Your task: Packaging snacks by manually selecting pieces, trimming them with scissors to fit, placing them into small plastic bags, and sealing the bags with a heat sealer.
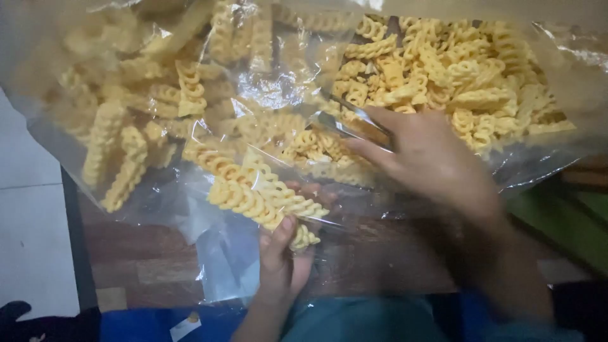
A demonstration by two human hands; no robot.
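Your right hand [424, 158] is reaching into the big bag [253, 88] of snacks [456, 69] from the near side, and it's pinched shut around metal tongs [345, 123]. The tongs stick out up and left from your fingers, tips buried in the pile, so the snacks sit right at and beyond your fingertips. Wrist is bent, back of the hand facing up, forearm coming in from the lower right.

Your left hand [282, 253] is lower, near the middle, palm turned toward you with the fingers curled up around a small bag [253, 196] that already has some snacks in it. That bag hangs just under the big one, touching or overlapping it, hard to tell which.

The snacks are pale yellow, ridged, twisty spiral sticks, dry looking. Both bags are thin clear plastic, crinkly and shiny with glare. Under it all is a brown wooden desk [139, 253], with white floor [31, 209] off to the left and something green [589, 221] on the right edge.
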